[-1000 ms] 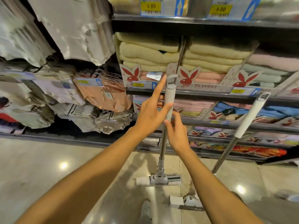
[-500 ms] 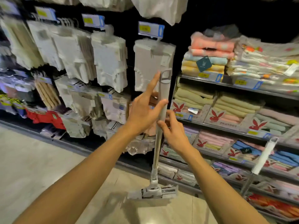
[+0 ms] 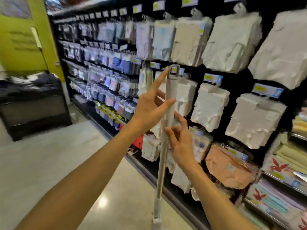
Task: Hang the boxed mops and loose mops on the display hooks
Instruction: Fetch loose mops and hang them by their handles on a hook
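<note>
Head view, the only one: a loose mop (image 3: 166, 130) stands upright in mid-aisle, pole near vertical, its head low over the floor (image 3: 49, 171) at the bottom edge. The left hand (image 3: 150, 110) pinches the pale grip high up, thumb across the front, index finger straight along the hanging loop (image 3: 174, 71). The right hand (image 3: 181, 145) holds lower down, thumb on the pole, fingers loosely curled behind it. Both have it, lightly. To hang it well, the judgement is keep the pole upright, guide by the loop and thread that onto a free hook. The display rack (image 3: 232, 77) just beyond is packed: white packets (image 3: 232, 42) on the pegs, small packs further left, folded towels (image 3: 299, 156) shelved at right
</note>
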### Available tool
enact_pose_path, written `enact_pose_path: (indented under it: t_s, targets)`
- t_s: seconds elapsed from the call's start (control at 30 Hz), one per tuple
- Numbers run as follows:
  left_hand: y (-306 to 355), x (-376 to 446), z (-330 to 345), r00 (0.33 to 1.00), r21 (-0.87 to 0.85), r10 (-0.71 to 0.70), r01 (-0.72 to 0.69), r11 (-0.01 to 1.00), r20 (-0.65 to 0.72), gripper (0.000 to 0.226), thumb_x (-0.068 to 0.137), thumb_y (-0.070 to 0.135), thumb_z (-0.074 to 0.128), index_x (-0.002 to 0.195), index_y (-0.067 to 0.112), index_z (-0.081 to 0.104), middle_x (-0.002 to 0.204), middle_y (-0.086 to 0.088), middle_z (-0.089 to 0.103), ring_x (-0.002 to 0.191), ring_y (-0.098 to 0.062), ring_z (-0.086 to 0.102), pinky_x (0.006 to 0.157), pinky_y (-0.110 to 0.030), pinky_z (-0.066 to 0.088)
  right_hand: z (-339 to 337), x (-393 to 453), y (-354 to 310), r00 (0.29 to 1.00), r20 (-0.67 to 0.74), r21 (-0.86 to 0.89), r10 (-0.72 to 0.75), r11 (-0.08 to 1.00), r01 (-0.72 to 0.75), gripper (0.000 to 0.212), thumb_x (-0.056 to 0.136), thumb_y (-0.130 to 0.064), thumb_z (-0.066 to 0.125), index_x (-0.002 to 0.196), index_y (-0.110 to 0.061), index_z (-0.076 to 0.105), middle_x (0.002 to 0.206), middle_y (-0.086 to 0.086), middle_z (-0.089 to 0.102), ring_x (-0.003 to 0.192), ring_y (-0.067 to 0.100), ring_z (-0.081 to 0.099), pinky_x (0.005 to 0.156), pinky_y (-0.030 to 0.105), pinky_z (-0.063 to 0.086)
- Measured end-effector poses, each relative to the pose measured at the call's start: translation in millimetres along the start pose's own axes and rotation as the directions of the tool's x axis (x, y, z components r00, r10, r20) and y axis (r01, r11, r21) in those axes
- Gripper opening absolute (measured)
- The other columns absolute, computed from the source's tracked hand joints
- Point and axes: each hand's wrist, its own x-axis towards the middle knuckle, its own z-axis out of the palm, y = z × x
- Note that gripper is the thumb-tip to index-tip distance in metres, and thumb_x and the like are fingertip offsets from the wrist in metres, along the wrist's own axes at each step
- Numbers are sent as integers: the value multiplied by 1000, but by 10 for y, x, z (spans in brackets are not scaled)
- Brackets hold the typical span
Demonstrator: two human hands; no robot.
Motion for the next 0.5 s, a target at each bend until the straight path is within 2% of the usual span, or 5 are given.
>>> enact_pose_path:
  t_s: [0.1,0.2,0.3,0.4,0.5]
  targets:
    - [-112,-68,-694,997,90,-27,34,995,-78,81,100,13,72,165,31,28,76,-5,61,65,-12,62,71,-20,53,699,183,-130,995,90,100,-51,994,42,44,105,-22,59,143,-39,43,79,-5,68,67,10,67,62,27,52]
    - [-191,-167,-1386,983,194,-50,84,977,-175,79,100,13,71,164,33,29,80,-4,64,64,-19,64,66,-19,51,1421,339,-278,975,192,205,-110,976,70,40,104,-16,60,132,-41,47,81,-8,68,73,9,69,67,30,55]
    - [-240,-319,-2059,960,294,-58,141,945,-274,77,100,11,71,160,37,31,76,10,62,60,-4,60,64,-16,50,2185,438,-383,947,281,320,-156,945,61,41,103,-17,61,130,-43,45,86,-7,69,74,6,67,67,20,53]
    - [-303,-484,-2696,929,403,-47,204,892,-367,77,98,12,73,162,30,34,77,-2,67,63,-19,65,64,-32,58,2935,496,-470,913,348,387,-214,920,68,38,97,-26,59,125,-48,46,79,-17,68,67,0,63,63,16,48]
    - [-378,-605,-3309,895,519,-26,282,807,-446,80,98,16,73,165,29,32,83,-10,69,71,-27,68,70,-40,62,3650,568,-580,870,418,454,-260,890,48,38,99,-28,58,130,-45,46,85,-10,68,72,2,65,64,15,49]
